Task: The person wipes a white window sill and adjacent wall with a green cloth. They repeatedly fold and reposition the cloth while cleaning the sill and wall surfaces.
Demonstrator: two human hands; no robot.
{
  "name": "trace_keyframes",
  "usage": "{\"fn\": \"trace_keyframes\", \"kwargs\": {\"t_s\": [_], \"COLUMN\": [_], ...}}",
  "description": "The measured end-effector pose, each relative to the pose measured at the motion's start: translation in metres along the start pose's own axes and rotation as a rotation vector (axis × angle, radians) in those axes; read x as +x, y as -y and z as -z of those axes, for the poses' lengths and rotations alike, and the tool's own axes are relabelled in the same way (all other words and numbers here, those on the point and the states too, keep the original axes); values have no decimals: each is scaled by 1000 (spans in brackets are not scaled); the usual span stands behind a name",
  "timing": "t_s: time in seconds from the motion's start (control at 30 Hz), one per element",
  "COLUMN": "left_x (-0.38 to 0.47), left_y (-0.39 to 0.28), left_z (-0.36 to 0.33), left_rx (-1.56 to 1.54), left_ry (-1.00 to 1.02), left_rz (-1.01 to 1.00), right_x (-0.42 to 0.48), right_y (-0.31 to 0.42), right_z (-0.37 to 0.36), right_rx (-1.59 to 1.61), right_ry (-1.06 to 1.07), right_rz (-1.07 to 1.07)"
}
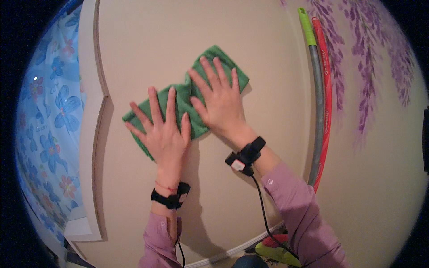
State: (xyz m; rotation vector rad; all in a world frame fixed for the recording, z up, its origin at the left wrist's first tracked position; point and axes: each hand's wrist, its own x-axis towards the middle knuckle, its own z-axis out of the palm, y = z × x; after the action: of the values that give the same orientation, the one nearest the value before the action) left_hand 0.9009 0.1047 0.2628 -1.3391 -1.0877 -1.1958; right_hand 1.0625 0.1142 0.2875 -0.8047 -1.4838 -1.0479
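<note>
A folded green cloth (179, 100) lies pressed against a cream wall (144, 43), with a crease running through its middle. My left hand (162, 134) is spread flat on the cloth's left part, palm toward the wall. On its upper right part rests my right hand (221, 100), fingers also apart and pointing up. Neither hand grips the cloth; both hold it against the wall by pressing. Each wrist wears a black strap with a small device and a cable, and the sleeves are mauve.
A grey pole with a green grip (306, 30) and a red striped pole (323, 83) lean in the corner at right. Painted purple flowers (363, 67) decorate the right wall. A white scalloped board (88, 117) borders blue floral fabric (57, 134) at left. Green-and-red broom heads (276, 251) stand below.
</note>
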Motion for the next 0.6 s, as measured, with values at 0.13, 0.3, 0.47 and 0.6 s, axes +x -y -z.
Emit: {"fn": "trace_keyframes", "kwargs": {"t_s": [0.13, 0.3, 0.47, 0.6], "left_x": [33, 13, -70, -148], "left_y": [-39, -111, -161, -170], "left_z": [-8, -20, -23, -25], "left_rx": [-87, -260, -379, -378], "left_ry": [-54, 63, 275, 425], "left_rz": [-58, -274, -427, -550], "right_x": [12, -59, -197, -288], "right_y": [-48, -111, -110, -85], "right_z": [1, 18, 35, 36], "right_rx": [-65, -162, -218, -215], "right_ry": [-122, -161, -59, 19], "right_rz": [-91, -402, -722, -874]}}
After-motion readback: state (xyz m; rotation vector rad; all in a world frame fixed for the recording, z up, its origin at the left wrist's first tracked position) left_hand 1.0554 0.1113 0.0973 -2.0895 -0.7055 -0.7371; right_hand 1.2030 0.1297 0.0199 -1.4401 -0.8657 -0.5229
